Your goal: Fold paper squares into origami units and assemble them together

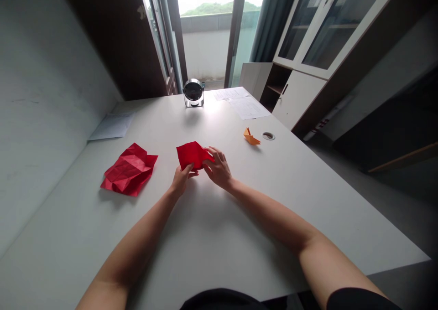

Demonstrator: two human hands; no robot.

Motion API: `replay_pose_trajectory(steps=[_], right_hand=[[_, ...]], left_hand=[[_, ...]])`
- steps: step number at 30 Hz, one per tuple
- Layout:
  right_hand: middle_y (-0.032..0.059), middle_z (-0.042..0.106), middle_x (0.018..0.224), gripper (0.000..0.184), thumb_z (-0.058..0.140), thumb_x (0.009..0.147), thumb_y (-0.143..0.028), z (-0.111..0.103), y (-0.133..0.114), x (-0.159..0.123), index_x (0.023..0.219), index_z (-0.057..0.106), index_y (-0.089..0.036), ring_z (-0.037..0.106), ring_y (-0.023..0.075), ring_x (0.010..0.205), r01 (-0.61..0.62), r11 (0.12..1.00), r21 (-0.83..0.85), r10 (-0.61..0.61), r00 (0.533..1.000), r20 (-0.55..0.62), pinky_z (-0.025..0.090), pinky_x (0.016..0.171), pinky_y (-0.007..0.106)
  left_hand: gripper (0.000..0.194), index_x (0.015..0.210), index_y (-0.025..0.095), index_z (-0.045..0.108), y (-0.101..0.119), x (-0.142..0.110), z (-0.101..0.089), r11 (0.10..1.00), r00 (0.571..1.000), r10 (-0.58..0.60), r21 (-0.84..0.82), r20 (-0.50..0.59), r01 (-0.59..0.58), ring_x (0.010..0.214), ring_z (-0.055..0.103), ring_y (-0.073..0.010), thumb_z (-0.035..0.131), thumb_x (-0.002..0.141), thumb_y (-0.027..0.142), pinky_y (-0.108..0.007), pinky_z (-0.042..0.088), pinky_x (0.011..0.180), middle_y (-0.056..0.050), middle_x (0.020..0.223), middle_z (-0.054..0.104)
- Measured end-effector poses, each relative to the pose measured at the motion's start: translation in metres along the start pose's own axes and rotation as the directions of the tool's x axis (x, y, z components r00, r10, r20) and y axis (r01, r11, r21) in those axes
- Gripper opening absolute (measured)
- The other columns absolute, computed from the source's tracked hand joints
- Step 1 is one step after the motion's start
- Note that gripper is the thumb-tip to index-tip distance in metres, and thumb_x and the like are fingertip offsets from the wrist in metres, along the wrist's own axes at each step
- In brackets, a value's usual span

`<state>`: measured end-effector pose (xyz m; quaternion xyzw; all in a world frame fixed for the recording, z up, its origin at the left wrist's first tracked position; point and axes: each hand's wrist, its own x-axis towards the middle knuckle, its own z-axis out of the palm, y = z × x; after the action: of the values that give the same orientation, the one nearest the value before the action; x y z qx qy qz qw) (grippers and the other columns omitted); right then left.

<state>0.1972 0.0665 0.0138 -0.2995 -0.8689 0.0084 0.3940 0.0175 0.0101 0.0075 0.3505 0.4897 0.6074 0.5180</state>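
A partly folded red sheet of paper [192, 154] is held up a little above the table, between both hands. My left hand [182, 178] pinches its lower edge, thumb in front and fingers behind. At the sheet's right side my right hand [217, 167] grips a narrower folded part, which the fingers partly cover. A second red paper [129, 169], creased and unfolded, lies to the left of my hands. Off to the right sits a small orange folded-paper boat [252, 137].
The white table [212, 255] stretches toward a glass door. On it are a round silver-framed device [193, 93], printed papers [247, 105] at the back right, a pale folder [112, 126] at the left wall and a cable hole [268, 136]. A cabinet [301, 95] stands beyond the right edge.
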Motion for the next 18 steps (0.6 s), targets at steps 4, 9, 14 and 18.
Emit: replay_pose_trajectory(steps=[4,9,14,18], right_hand=[[0.0092,0.044,0.148,0.013,0.057,0.097,-0.025,0.0021,0.0010,-0.0011,0.101,0.069,-0.024,0.034,0.0306,0.142,-0.027,0.999,0.042,0.028,0.999,-0.031,0.038,0.111,0.050],[0.0108,0.043,0.149,0.014,0.055,0.097,-0.024,0.0020,0.0007,-0.0005,0.104,0.067,-0.022,0.034,0.0302,0.142,-0.017,0.998,0.068,0.017,1.000,0.013,0.038,0.112,0.050],[0.0100,0.042,0.150,0.012,0.056,0.096,-0.022,0.0018,0.0020,0.0000,0.102,0.066,-0.022,0.034,0.0304,0.142,-0.012,0.996,0.085,0.014,1.000,-0.016,0.039,0.112,0.051],[0.0087,0.039,0.153,0.011,0.061,0.093,-0.022,0.0016,0.0009,0.0002,0.101,0.067,-0.023,0.033,0.0308,0.143,0.046,0.997,0.055,-0.045,0.999,-0.018,0.040,0.112,0.050]], left_hand=[[0.038,0.099,0.009,0.067,0.0042,-0.0017,0.0018,0.998,1.000,-0.027,0.047,-0.012,0.028,0.073,0.069,-0.0218,0.076,0.077,0.040,-0.040,0.057,0.074,-0.015,0.092,0.072],[0.043,0.107,0.012,0.066,0.0031,-0.0006,0.0024,1.000,1.000,-0.007,0.027,-0.001,0.007,0.089,0.072,-0.0268,0.078,0.076,0.039,-0.042,0.057,0.079,-0.016,0.105,0.072],[0.044,0.101,0.011,0.067,-0.0003,0.0015,0.0014,0.999,0.999,0.007,-0.039,-0.047,-0.009,0.087,0.072,-0.0263,0.083,0.070,0.038,-0.042,0.056,0.083,-0.013,0.100,0.072],[0.043,0.100,0.011,0.066,-0.0027,0.0032,0.0028,0.997,0.994,0.015,-0.077,-0.105,-0.023,0.082,0.071,-0.0230,0.083,0.070,0.036,-0.041,0.057,0.083,-0.011,0.096,0.072]])
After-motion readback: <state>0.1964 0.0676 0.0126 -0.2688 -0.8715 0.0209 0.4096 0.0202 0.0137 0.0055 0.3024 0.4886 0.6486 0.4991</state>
